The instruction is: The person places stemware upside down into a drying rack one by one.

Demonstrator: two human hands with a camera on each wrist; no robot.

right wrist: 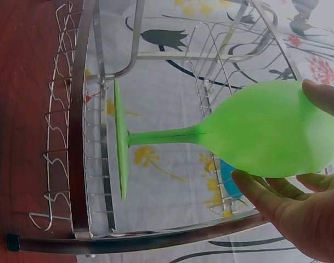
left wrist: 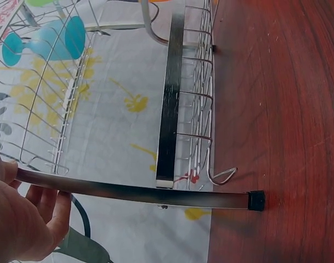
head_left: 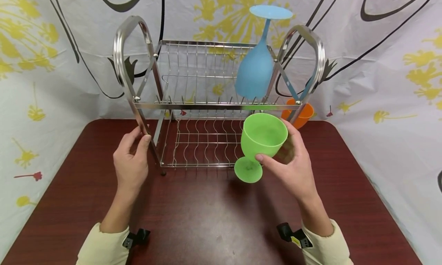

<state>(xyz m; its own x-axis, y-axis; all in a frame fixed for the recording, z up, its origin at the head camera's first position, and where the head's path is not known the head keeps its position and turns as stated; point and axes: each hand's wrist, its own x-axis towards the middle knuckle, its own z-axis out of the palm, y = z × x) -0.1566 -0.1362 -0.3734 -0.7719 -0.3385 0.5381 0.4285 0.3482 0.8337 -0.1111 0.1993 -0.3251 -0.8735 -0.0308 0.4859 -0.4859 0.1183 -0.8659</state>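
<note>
A green plastic wine glass (head_left: pixel 264 132) is upright in my right hand (head_left: pixel 293 165), whose thumb and fingers grip its bowl at the front right of a metal dish rack (head_left: pixel 217 106). In the right wrist view the glass (right wrist: pixel 265 131) shows its whole stem and foot, apart from the table. My left hand (head_left: pixel 132 159) pinches the rack's left front leg between thumb and fingers; the left wrist view shows this hand (left wrist: pixel 29 219) at the same leg (left wrist: pixel 128 193). On the upper tier, at the right, a blue wine glass (head_left: pixel 255 71) stands upside down.
An orange cup or glass (head_left: pixel 304 115) is partly hidden behind the rack's right side. The rack's lower tier (head_left: pixel 207 142) has wavy wires. Beneath it lies a dark red wooden table (head_left: pixel 207 215), with a patterned white cloth (head_left: pixel 380 65) hanging behind.
</note>
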